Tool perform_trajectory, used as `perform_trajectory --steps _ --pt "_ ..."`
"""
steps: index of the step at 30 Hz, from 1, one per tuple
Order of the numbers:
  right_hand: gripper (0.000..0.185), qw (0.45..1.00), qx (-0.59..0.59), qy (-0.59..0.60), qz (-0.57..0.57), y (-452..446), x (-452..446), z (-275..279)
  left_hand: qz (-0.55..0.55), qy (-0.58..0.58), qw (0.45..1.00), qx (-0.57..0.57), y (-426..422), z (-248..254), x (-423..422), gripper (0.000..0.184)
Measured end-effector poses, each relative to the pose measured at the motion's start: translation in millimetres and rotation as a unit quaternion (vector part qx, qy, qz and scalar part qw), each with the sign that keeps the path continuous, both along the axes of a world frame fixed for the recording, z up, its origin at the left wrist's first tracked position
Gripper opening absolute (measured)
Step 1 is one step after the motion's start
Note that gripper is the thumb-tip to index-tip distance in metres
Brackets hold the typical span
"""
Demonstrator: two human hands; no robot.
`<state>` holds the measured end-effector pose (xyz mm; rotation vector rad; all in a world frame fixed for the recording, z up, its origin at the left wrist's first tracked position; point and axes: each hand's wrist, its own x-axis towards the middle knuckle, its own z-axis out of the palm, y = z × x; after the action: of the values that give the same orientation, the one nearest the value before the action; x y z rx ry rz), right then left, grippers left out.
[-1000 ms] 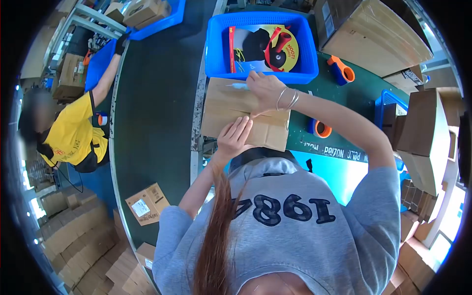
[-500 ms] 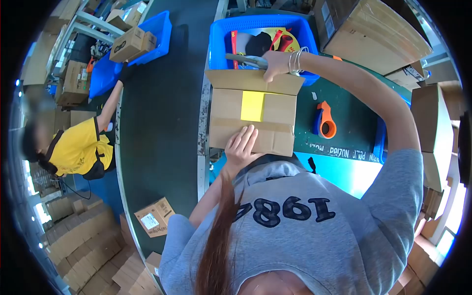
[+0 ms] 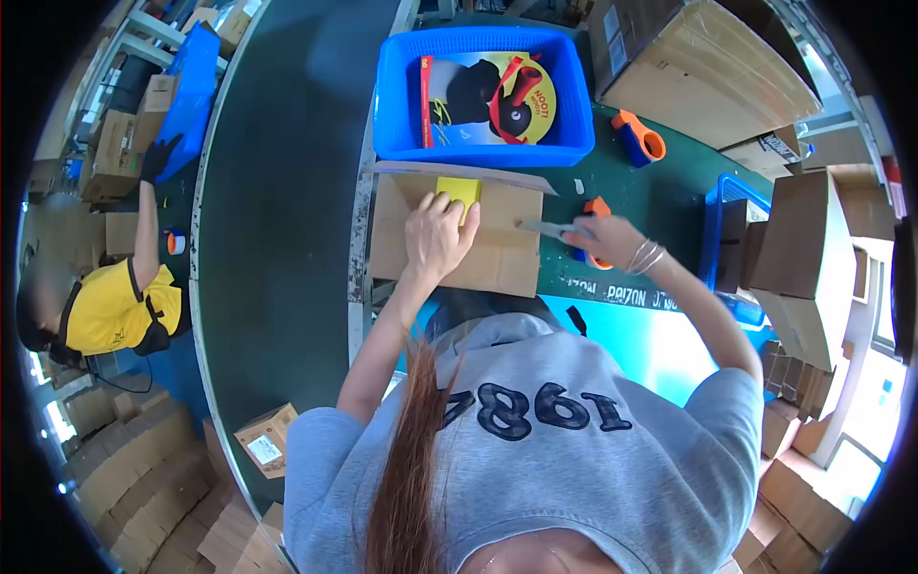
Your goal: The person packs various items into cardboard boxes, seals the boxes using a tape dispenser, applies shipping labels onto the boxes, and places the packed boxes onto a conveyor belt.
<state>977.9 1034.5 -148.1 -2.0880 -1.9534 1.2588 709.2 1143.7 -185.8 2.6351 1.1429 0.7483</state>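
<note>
A cardboard box (image 3: 497, 258) with its back flap raised lies in front of me on the green work surface. Inside its opening shows something yellow (image 3: 461, 189), and my left hand (image 3: 438, 232) is over it with curled fingers; whether they grip it is unclear. My right hand (image 3: 612, 241) holds a grey cutter (image 3: 550, 228) just right of the box, its tip near the box's right side. Partly behind that hand is an orange and blue tape dispenser (image 3: 597, 209). Behind the box stands a blue basket (image 3: 483, 153) holding a colourful printed item (image 3: 469, 100).
Another tape dispenser (image 3: 639, 137) lies right of the basket, near a large carton (image 3: 698, 72). A small blue basket (image 3: 717, 230) and cartons stand at the right. On the left runs a dark belt (image 3: 287, 239) with a labelled box (image 3: 268, 442); a co-worker in yellow (image 3: 120, 306) is beyond it.
The box has been opened, its flap lifted. My right hand brought the cutter from by the basket to the box's right side. My left hand moved from the front flaps to the yellow thing.
</note>
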Motion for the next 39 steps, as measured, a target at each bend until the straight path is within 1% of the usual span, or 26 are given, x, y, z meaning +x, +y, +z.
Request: perform_trajectory --steps 1,3,6,8,9,11,12,16,17,19,21,23,24,26,28,29,31,32,36,37,38,39 --pt "0.049 0.998 -0.054 0.022 -0.037 -9.8 -1.2 0.2 0.005 -0.006 1.0 -0.007 1.0 1.7 0.7 0.022" --pt "0.051 0.988 -0.101 0.074 -0.094 -18.7 -10.5 4.4 -0.023 -0.026 0.999 0.028 2.5 3.5 -10.2 0.019" --pt "0.053 0.99 -0.114 0.052 -0.063 -21.4 -8.7 16.1 -0.054 -0.038 0.997 0.028 -9.5 10.4 -20.4 0.017" --pt "0.054 0.994 -0.048 0.039 -0.085 -25.8 -7.4 13.7 -0.056 -0.026 0.997 0.038 -10.4 21.1 -19.8 0.016" --pt "0.054 0.996 -0.035 0.037 -0.079 -28.1 -8.3 17.0 -0.051 -0.028 0.997 0.051 -10.3 24.0 -20.8 0.016" --pt "0.052 0.987 -0.071 0.072 -0.126 -31.4 -10.7 20.2 -0.088 -0.065 0.992 0.059 -10.7 21.8 -23.5 0.018" --pt "0.052 0.988 -0.064 0.072 -0.119 -27.8 -11.3 19.6 -0.083 -0.065 0.992 0.066 -9.1 21.8 -24.3 0.018" --pt "0.049 0.954 -0.21 0.163 -0.138 -41.3 -14.7 14.1 -0.036 -0.067 0.997 0.034 -28.9 14.9 -28.0 0.021" --pt "0.048 0.956 -0.214 0.153 -0.128 -37.6 -11.3 15.4 -0.033 -0.067 0.997 0.032 -30.6 12.9 -28.6 0.021" --pt "0.047 0.958 -0.221 0.143 -0.116 -26.4 -6.8 13.5 -0.052 -0.13 0.989 0.039 -27.9 10.4 -29.1 0.022" --pt "0.04 0.96 -0.067 0.22 -0.161 -18.8 -16.5 6.7 -0.067 -0.189 0.979 0.04 -27.6 9.4 -32.6 0.024" --pt "0.031 0.961 0.047 0.225 -0.153 -0.4 -49.0 32.9 -0.062 -0.195 0.978 0.04 -26.6 9.2 -31.0 0.024" --pt "0.029 0.978 0.123 0.154 -0.074 15.1 -61.5 37.6 -0.064 -0.204 0.976 0.047 -23.8 9.5 -28.1 0.024" --pt "0.032 0.954 0.264 0.14 0.028 58.1 -87.6 16.4 -0.068 -0.223 0.971 0.061 -21.7 9.1 -24.0 0.024" --pt "0.03 0.959 0.21 0.185 0.043 99.7 -123.0 10.7 -0.064 -0.219 0.971 0.067 -22.1 6.9 -22.4 0.024" --pt "0.03 0.959 0.21 0.187 0.047 118.2 -136.3 3.9 -0.064 -0.22 0.97 0.077 -21.6 6.0 -21.4 0.024" --pt "0.028 0.949 0.149 0.206 0.184 140.0 -156.0 -3.6 -0.064 -0.22 0.968 0.099 -23.1 6.8 -21.6 0.024" --pt "0.028 0.948 0.149 0.207 0.188 137.6 -153.5 -6.5 -0.061 -0.218 0.969 0.1 -25.7 7.9 -23.0 0.024" --pt "0.03 0.97 0.02 0.221 0.097 105.2 -114.3 26.5 -0.061 -0.151 0.968 0.194 -44.1 37.2 -21.7 0.022" --pt "0.03 0.983 -0.001 0.167 0.076 102.0 -112.1 40.3 -0.061 -0.152 0.968 0.193 -48.1 46.6 -22.7 0.022" --pt "0.031 0.992 -0.022 0.113 0.055 99.5 -109.5 53.8 -0.05 -0.097 0.984 0.14 -52.0 58.7 -25.5 0.021" --pt "0.031 0.992 -0.023 0.112 0.054 97.4 -105.6 62.7 -0.04 -0.041 0.995 0.086 -55.2 70.7 -29.4 0.02"
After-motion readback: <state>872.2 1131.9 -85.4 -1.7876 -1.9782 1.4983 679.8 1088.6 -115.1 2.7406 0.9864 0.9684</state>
